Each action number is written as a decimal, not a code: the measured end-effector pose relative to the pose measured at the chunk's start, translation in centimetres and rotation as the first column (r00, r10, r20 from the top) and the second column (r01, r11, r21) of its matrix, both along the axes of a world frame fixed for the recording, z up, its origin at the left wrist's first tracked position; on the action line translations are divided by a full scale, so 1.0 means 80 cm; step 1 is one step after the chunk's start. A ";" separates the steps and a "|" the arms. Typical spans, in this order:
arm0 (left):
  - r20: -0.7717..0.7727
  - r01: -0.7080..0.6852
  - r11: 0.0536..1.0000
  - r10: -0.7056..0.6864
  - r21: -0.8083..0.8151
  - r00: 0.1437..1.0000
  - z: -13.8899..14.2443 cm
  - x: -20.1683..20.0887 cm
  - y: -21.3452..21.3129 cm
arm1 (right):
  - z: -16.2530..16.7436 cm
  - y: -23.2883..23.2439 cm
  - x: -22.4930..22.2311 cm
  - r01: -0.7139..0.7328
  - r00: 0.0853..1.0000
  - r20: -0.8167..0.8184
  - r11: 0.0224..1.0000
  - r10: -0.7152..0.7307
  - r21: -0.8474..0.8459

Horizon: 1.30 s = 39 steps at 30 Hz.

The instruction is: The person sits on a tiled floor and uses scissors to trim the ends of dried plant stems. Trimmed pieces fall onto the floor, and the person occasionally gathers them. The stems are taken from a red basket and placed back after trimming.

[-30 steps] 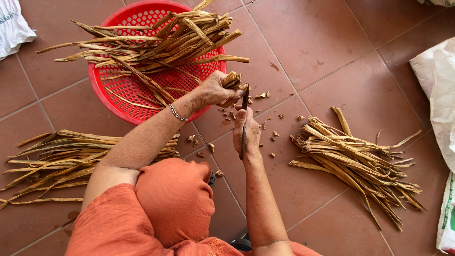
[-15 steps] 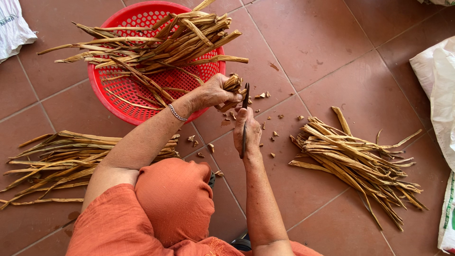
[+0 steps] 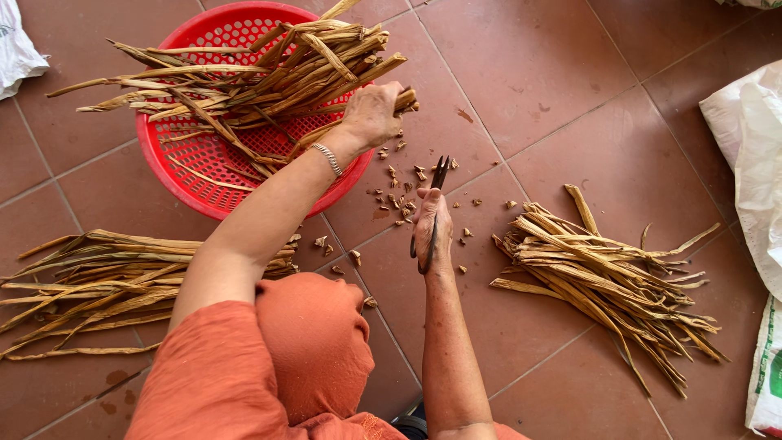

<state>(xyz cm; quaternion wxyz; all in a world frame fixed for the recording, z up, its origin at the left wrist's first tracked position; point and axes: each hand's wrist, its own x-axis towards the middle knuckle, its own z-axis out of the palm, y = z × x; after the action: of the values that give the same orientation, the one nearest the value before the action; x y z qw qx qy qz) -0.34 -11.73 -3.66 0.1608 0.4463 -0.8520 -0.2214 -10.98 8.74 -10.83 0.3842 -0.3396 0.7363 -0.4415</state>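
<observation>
Over the red basket (image 3: 175, 175), left hand (image 3: 372, 114) closed around dried stalks (image 3: 269, 73), right hand (image 3: 432, 232) gripping scissors (image 3: 433, 204)

Tiled floor (image 3: 570, 98) bears red basket (image 3: 175, 175), stalk piles (image 3: 603, 281), chips (image 3: 399, 195).

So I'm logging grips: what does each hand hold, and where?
Left hand grips dried stalks near their cut ends; right hand holds scissors by the handles.
</observation>
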 end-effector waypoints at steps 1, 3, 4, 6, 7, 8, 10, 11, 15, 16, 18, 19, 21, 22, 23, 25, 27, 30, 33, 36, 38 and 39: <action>0.071 -0.005 1.000 0.006 -0.019 0.997 -0.001 -0.010 -0.004 | -0.003 0.002 0.000 -0.002 1.000 0.021 1.000 0.002 -0.006; 0.140 0.019 0.999 -0.013 -0.040 0.990 -0.005 -0.026 -0.008 | -0.007 0.005 -0.001 -0.002 0.999 0.051 1.000 0.003 -0.018; 0.175 0.030 0.998 -0.021 -0.051 0.984 -0.007 -0.032 -0.011 | -0.009 0.006 -0.002 0.000 0.998 0.062 1.000 0.002 -0.024; 0.209 0.056 0.975 -0.010 -0.215 0.978 -0.008 -0.039 -0.015 | -0.012 0.006 -0.003 0.001 0.997 0.077 1.000 0.001 -0.026; 0.225 0.070 0.953 -0.002 -0.295 0.974 -0.007 -0.040 -0.017 | -0.012 0.007 -0.004 0.002 0.997 0.080 1.000 -0.001 -0.020; 0.223 0.083 0.933 -0.003 -0.350 0.975 -0.007 -0.039 -0.019 | -0.012 0.007 -0.005 0.004 0.997 0.083 1.000 -0.003 -0.014; 0.220 0.107 0.884 -0.005 -0.456 0.976 -0.007 -0.033 -0.020 | -0.010 0.006 -0.006 -0.013 0.998 0.053 1.000 0.013 0.006; 0.180 0.094 0.954 -0.043 -0.283 0.983 -0.005 -0.028 -0.018 | -0.009 0.005 -0.006 -0.022 0.999 0.039 1.000 0.021 0.016; -0.158 0.070 0.901 -0.002 0.428 0.988 0.004 0.000 0.006 | 0.000 -0.003 -0.001 -0.087 0.985 -0.143 0.992 0.100 0.097; -0.259 0.094 0.808 0.075 0.582 0.963 0.003 0.008 0.018 | 0.003 -0.006 0.002 -0.105 0.976 -0.176 0.988 0.124 0.114; -0.393 0.177 0.820 0.063 0.545 0.917 0.001 0.022 0.037 | 0.009 -0.009 0.009 -0.136 0.963 -0.218 0.983 0.161 0.124; -0.458 0.216 0.827 0.056 0.520 0.887 0.000 0.027 0.043 | 0.012 -0.011 0.014 -0.150 0.958 -0.229 0.982 0.172 0.113; -0.538 0.272 0.793 0.083 0.545 0.839 -0.007 0.036 0.052 | 0.018 -0.012 0.022 -0.172 0.949 -0.255 0.983 0.184 0.071; -0.576 0.301 0.776 0.098 0.555 0.811 -0.011 0.040 0.055 | 0.021 -0.013 0.026 -0.181 0.945 -0.270 0.983 0.185 0.039; -0.560 0.299 0.784 0.073 0.544 0.826 -0.015 0.043 0.055 | 0.024 -0.014 0.030 -0.189 0.941 -0.286 0.982 0.184 0.007; -0.525 0.303 0.797 0.020 0.523 0.851 -0.025 0.048 0.057 | 0.030 -0.014 0.035 -0.176 0.949 -0.270 0.984 0.162 -0.029; -0.504 0.286 0.799 0.024 0.529 0.863 -0.033 0.050 0.058 | 0.035 -0.014 0.036 -0.168 0.952 -0.265 0.985 0.151 -0.043; -0.558 0.313 0.754 0.085 0.578 0.825 -0.041 0.050 0.060 | 0.040 -0.014 0.036 -0.174 0.945 -0.286 0.984 0.159 -0.028; -0.561 0.309 0.748 0.100 0.587 0.822 -0.043 0.049 0.061 | 0.040 -0.012 0.036 -0.172 0.936 -0.307 0.985 0.172 0.028; -0.590 0.343 0.670 0.176 0.658 0.788 -0.042 0.051 0.060 | 0.034 -0.011 0.038 -0.159 0.927 -0.330 0.983 0.179 0.088; -0.580 0.340 0.648 0.194 0.681 0.791 -0.040 0.053 0.059 | 0.029 -0.009 0.039 -0.157 0.906 -0.385 0.984 0.176 0.082; -0.553 0.314 0.673 0.171 0.670 0.815 -0.038 0.054 0.059 | 0.027 -0.009 0.039 -0.162 0.910 -0.375 0.985 0.175 0.067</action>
<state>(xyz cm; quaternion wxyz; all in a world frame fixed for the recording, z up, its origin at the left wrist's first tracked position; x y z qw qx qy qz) 3.97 -7.04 -6.71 0.2068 0.3482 -0.6168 -0.6750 -7.84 8.03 -8.67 0.2770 -0.4740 0.7720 -0.3202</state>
